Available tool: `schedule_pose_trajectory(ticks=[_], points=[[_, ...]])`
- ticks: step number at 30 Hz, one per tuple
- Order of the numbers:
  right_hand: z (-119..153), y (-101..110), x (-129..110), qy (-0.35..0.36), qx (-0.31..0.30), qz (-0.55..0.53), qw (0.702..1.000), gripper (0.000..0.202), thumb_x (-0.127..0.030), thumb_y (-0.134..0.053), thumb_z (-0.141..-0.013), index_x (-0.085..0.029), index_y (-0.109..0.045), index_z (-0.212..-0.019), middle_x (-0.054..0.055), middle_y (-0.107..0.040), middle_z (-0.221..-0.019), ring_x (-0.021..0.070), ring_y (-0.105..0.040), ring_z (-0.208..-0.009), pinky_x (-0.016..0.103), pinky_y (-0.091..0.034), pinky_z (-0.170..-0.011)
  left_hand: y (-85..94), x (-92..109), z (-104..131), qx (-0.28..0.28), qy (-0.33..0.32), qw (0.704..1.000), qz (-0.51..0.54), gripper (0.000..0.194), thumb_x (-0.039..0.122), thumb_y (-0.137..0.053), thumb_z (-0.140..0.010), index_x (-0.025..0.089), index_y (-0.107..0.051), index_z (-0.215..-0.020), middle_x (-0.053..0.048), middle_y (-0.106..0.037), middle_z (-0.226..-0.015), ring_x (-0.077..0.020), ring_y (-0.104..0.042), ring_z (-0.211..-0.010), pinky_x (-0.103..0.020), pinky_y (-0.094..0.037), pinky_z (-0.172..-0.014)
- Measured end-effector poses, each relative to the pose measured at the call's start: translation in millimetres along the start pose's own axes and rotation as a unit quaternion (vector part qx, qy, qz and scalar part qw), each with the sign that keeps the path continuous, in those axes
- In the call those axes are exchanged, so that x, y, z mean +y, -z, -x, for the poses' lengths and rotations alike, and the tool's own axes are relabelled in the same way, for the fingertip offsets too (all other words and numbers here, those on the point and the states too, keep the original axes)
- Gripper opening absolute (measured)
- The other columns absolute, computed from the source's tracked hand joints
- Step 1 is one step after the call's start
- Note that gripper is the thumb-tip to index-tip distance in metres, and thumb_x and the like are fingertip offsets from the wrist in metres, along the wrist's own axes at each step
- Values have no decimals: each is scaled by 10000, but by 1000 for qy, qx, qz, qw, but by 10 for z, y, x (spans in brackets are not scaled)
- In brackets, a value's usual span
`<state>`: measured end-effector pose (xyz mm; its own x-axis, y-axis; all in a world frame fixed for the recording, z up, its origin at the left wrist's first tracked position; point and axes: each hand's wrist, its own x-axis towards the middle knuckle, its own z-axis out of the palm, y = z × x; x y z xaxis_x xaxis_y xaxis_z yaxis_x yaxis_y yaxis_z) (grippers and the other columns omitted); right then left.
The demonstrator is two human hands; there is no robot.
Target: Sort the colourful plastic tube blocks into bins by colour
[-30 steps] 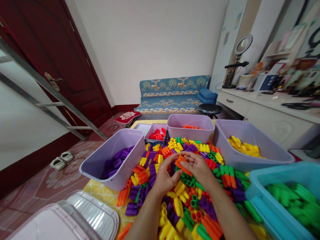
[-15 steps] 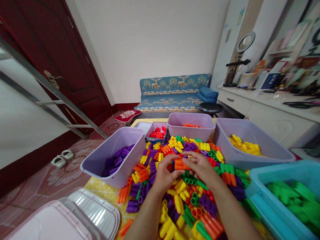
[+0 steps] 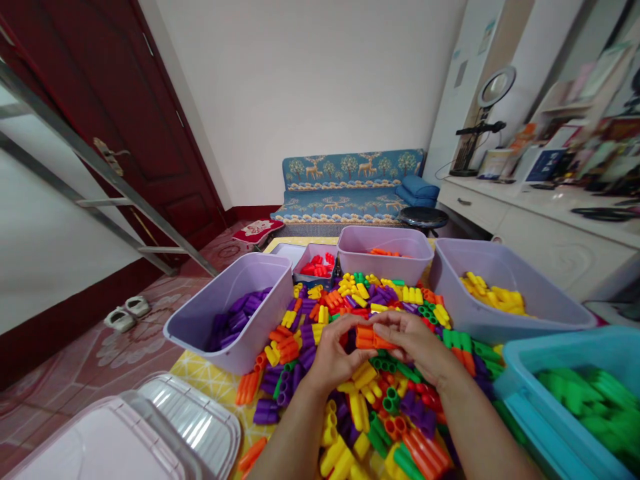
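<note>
An orange tube-shaped toy block (image 3: 369, 338) is held between my two hands, above a pile of loose blocks. My left hand (image 3: 331, 353) closes on its left end, thumb below and fingers curled over the top. My right hand (image 3: 416, 339) grips the right part, with the thumb across its face. Green tube blocks (image 3: 384, 363) and yellow blocks (image 3: 358, 407) lie just beneath the hands. Purple blocks (image 3: 285, 387) spread to the left of my left wrist.
Around the pile stand a lilac bin of purple blocks (image 3: 235, 267), a small box of red blocks (image 3: 318, 267), a lilac bin with orange pieces (image 3: 383, 263), a lilac bin of yellow blocks (image 3: 465, 317) and a turquoise bin of green blocks (image 3: 540, 407). Lids (image 3: 190, 420) lie front left.
Both hands have come slightly lower and nearer with the orange block. My left fingers now close on its left end, where a gap showed before. The view has shifted slightly.
</note>
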<state>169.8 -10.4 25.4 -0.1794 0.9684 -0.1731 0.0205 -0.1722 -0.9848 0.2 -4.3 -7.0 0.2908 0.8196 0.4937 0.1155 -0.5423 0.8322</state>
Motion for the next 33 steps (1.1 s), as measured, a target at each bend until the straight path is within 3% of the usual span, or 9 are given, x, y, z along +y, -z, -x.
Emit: schedule_pose_trajectory(ticks=[4,7,9,15,21,25,28,33], points=[[13,6,-20,24,-7,3,1000,441,-527,-667,-708,-175,-659,-973,-5,-604,-634,78,-485,-466,169,-295,-381,16,-43,1,36,16,999,-1,334,387,-711,-721,165,-640,-960,-70,-657,-932,-216,-598,-878,-307,-451,-809],[14,-8,-47,65,-13,55,996,404,-482,-701,-689,-192,-670,-969,34,-678,-853,126,-584,-636,193,-399,-462,28,-95,8,75,43,996,-5,264,405,-661,-761,147,-623,-806,-36,-629,-785,-177,-573,-759,-268,-439,-722],[5,-28,-43,81,-19,80,993,376,-461,-698,-697,-189,-670,-956,28,-682,-841,129,-581,-625,213,-429,-493,28,-110,18,70,43,997,1,276,405,-616,-796,143,-597,-713,-18,-586,-708,-151,-540,-699,-247,-420,-673],[-69,-128,57,85,0,63,994,293,-413,-665,-720,-187,-650,-907,0,-628,-665,130,-553,-539,234,-421,-465,-9,-110,43,78,63,992,72,272,369,-593,-827,161,-578,-1001,-27,-604,-845,-137,-554,-736,-229,-440,-668],[-78,-168,34,97,58,108,988,209,-356,-663,-693,-185,-665,-814,-4,-614,-589,128,-530,-476,240,-383,-437,-33,-140,28,90,90,986,109,278,426,-581,-826,155,-558,-881,25,-514,-643,-87,-473,-552,-183,-385,-516],[-77,-102,12,106,108,85,985,272,-404,-648,-702,-168,-666,-837,-31,-527,-488,107,-451,-419,232,-326,-408,0,-143,14,121,128,974,144,313,478,-527,-846,169,-554,-884,43,-492,-599,-69,-432,-462,-173,-347,-437],[-83,-47,-9,115,156,48,980,353,-441,-639,-702,-153,-660,-906,-20,-544,-510,118,-473,-454,247,-371,-443,30,-143,14,153,129,969,143,349,494,-477,-869,170,-585,-940,31,-515,-617,-75,-437,-471,-175,-350,-431],[-62,-37,-67,100,111,19,989,406,-413,-658,-668,-168,-638,-990,-5,-597,-578,155,-557,-543,281,-452,-530,25,-142,19,165,118,971,125,392,470,-433,-900,182,-606,-1102,2,-578,-686,-99,-507,-549,-196,-426,-502]])
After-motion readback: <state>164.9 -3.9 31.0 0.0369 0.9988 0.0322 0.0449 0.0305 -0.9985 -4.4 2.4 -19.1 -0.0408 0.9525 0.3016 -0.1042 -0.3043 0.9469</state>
